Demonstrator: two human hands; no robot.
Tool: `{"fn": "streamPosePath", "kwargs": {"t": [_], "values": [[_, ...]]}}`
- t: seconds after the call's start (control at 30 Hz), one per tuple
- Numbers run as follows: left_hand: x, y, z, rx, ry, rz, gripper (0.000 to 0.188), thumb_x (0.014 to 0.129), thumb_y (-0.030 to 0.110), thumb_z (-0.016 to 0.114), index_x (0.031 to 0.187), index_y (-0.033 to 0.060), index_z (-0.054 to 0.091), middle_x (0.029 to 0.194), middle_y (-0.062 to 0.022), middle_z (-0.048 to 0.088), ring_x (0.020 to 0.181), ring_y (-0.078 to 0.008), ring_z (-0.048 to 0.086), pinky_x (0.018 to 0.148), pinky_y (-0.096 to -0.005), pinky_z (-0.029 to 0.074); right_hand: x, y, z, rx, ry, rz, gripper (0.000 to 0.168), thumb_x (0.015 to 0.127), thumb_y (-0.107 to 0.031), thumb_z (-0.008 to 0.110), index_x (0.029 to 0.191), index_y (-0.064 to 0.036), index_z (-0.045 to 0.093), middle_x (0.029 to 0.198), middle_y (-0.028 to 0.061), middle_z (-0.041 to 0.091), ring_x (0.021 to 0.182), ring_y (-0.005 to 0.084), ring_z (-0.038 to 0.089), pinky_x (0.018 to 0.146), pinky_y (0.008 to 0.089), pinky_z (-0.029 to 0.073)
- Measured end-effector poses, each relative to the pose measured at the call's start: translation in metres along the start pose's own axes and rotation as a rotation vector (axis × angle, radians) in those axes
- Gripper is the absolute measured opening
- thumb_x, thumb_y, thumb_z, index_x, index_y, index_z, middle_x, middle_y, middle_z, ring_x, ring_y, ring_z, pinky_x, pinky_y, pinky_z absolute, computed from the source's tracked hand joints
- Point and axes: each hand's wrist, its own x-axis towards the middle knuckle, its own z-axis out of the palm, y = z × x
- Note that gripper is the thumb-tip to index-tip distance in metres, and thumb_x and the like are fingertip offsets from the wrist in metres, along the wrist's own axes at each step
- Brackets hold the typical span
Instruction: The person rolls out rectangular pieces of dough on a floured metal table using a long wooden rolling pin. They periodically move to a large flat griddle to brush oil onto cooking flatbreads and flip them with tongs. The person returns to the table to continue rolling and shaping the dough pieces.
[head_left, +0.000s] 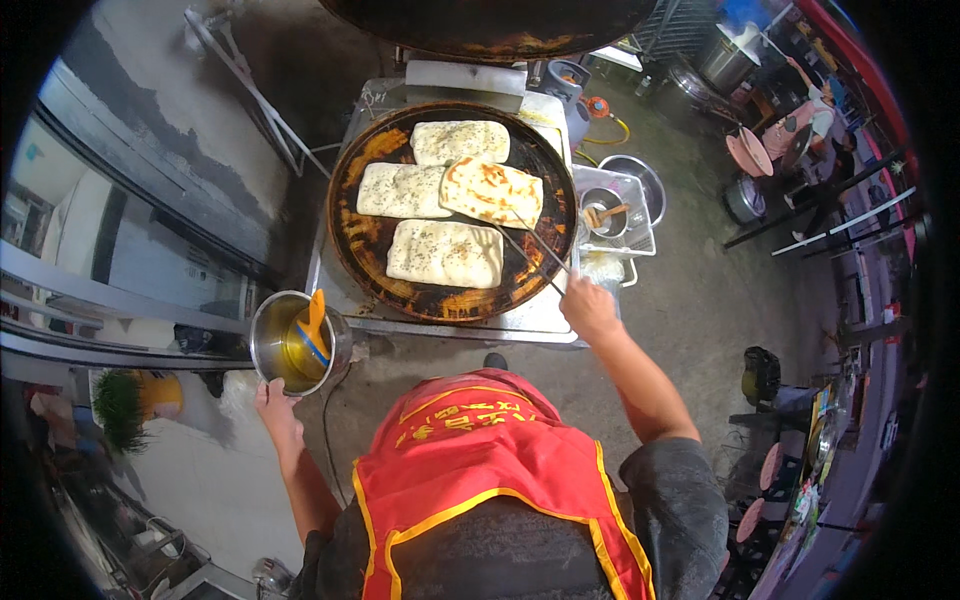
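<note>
My left hand (277, 409) grips a steel pot (259, 337) by its near rim. Yellow oil fills its bottom, and a brush with an orange handle (316, 311) leans inside. In my right hand (590, 306) is a pair of metal tongs (541, 255). Their tips reach the near right edge of a browned flatbread (491, 191), which overlaps its neighbour; whether they pinch it I cannot tell. Three paler, seeded flatbreads lie on the round griddle pan (360, 281): one at the back (461, 142), one at left (401, 191), one in front (445, 253).
The griddle's dark lid (487, 30) stands raised behind. Right of the stand, a white plastic basket (637, 240) holds a metal bowl (604, 212) with a wooden-handled brush. A gas cylinder (574, 97) with a yellow hose is behind it. Another person (814, 120) works at far right.
</note>
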Motion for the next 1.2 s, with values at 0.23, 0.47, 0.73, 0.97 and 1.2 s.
{"fn": "streamPosePath", "kwargs": {"t": [0.23,0.47,0.73,0.97,1.2], "values": [[0.032,-0.044,-0.021,0.287,-0.199,0.348,0.019,0.086,0.011,0.055,0.101,0.0005,0.058,0.100,-0.0090,0.058,0.087,-0.0204,0.058,0.071,-0.0316,0.050,-0.029,0.093,-0.016,0.792,-0.720,0.248,0.040,0.085,-0.041,0.059,0.087,-0.002,0.065,0.066,0.0072,0.061,0.052,0.0180,0.056,0.042,0.0293,0.042],[0.013,0.002,0.001,-0.005,-0.099,0.046,0.024,0.084,0.012,0.054,0.106,0.0019,0.056,0.099,-0.0083,0.059,0.084,-0.0192,0.059,0.067,-0.0316,0.050,0.028,0.038,0.033,1.256,-0.913,0.175,0.026,0.086,-0.035,0.061,0.096,-0.011,0.066,0.063,0.0005,0.056,0.045,0.0094,0.048,0.041,0.0250,0.040],[0.023,-0.006,-0.015,0.057,-0.037,0.023,0.029,0.084,0.017,0.054,0.109,0.0016,0.055,0.105,-0.0096,0.060,0.086,-0.0194,0.060,0.064,-0.0309,0.049,0.038,-0.012,-0.003,0.979,-0.608,-0.284,0.033,0.085,-0.025,0.061,0.110,-0.003,0.062,0.065,0.0065,0.059,0.054,0.0150,0.055,0.048,0.0297,0.045],[-0.017,0.010,-0.002,0.151,-0.148,0.420,0.033,0.086,0.019,0.053,0.111,-0.0011,0.055,0.108,-0.0115,0.058,0.091,-0.0206,0.059,0.071,-0.0311,0.049,0.074,0.011,-0.071,-0.180,0.057,-0.673,0.048,0.087,-0.026,0.055,0.132,-0.013,0.046,0.100,0.0157,0.063,0.079,0.0287,0.067,0.065,0.0394,0.055],[-0.017,-0.018,0.000,-0.046,0.030,0.016,0.022,0.085,0.013,0.053,0.102,-0.0005,0.058,0.098,-0.0091,0.059,0.078,-0.0167,0.058,0.066,-0.0300,0.051,0.083,0.076,-0.057,-0.667,-0.085,-0.598,0.062,0.091,-0.008,0.048,0.147,-0.016,0.024,0.114,0.0118,0.058,0.099,0.0246,0.061,0.086,0.0410,0.050]]}}
